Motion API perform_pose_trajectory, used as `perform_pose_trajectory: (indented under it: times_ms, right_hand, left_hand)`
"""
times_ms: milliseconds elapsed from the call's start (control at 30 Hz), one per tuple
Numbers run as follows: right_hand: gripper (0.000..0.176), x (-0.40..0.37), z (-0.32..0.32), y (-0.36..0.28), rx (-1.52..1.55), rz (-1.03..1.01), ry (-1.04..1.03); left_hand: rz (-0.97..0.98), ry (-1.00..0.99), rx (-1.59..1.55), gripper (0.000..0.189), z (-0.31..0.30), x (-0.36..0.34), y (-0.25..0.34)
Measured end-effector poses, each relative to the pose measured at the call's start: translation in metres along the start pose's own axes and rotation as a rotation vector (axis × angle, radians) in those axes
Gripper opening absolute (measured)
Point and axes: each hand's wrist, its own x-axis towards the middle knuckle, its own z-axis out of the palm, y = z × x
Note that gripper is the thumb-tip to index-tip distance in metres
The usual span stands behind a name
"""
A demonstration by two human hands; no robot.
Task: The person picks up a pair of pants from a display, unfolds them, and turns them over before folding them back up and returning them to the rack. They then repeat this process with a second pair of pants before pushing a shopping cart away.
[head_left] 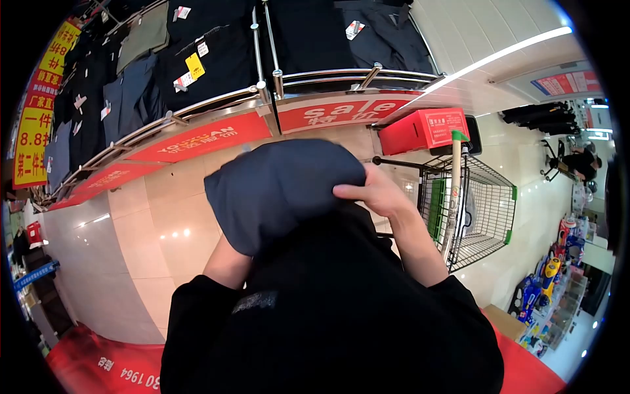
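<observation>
A folded dark blue-grey garment [282, 187] is held up in front of my black top, its folds bunched into a thick bundle. My right hand [374, 192] grips the garment's right edge, thumb pressed on the top and fingers out of sight behind the cloth. From the lower left my left wrist [228, 264] goes in under the bundle. The cloth covers my left hand, so its fingers cannot be seen.
Ahead stands a metal-railed display table [213, 98] with dark tagged clothes and red sale signs. To the right are a wire shopping cart [485, 210], a red box [420, 131] and a pale pole with a green end [455, 177]. Toys [550, 276] line the far right.
</observation>
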Motion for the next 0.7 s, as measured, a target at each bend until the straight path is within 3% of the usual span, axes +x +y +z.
perform_pose_trajectory:
  times_ms: [100,367,433,500,533,567,600,633,700]
  right_hand:
    - [0.030,0.007,0.000,-0.006,0.247,-0.047,0.048]
    - [0.027,0.034,-0.053,-0.004,0.261,-0.077,0.104]
    - [0.030,0.031,-0.067,-0.001,0.278,-0.046,0.072]
    - [0.034,0.014,-0.083,0.009,0.174,0.081,0.100]
    - [0.034,0.002,-0.091,0.013,0.188,0.093,0.093]
    - [0.035,-0.011,-0.099,0.015,0.192,0.239,0.059]
    - [0.036,-0.017,-0.106,0.018,0.200,0.389,0.025]
    - [0.036,-0.021,-0.113,0.021,0.226,0.410,0.025]
    - [0.035,-0.024,-0.118,0.017,0.286,0.393,0.078]
  left_hand:
    - [-0.009,-0.010,-0.022,0.059,-0.013,-0.001,0.013]
    - [0.067,-0.037,-0.051,0.071,-0.033,0.003,0.015]
    - [0.053,0.337,0.029,0.066,-0.022,0.008,0.007]
    - [0.072,0.456,0.142,0.059,-0.005,0.006,-0.010]
    - [0.049,0.519,0.319,0.055,0.006,0.004,-0.018]
    - [0.015,0.582,0.496,0.052,0.013,0.003,-0.028]
    - [-0.027,0.587,0.420,0.059,0.008,0.002,-0.036]
    - [-0.047,0.615,0.419,0.059,0.011,0.002,-0.047]
    - [0.031,0.884,0.476,0.074,0.025,0.008,-0.067]
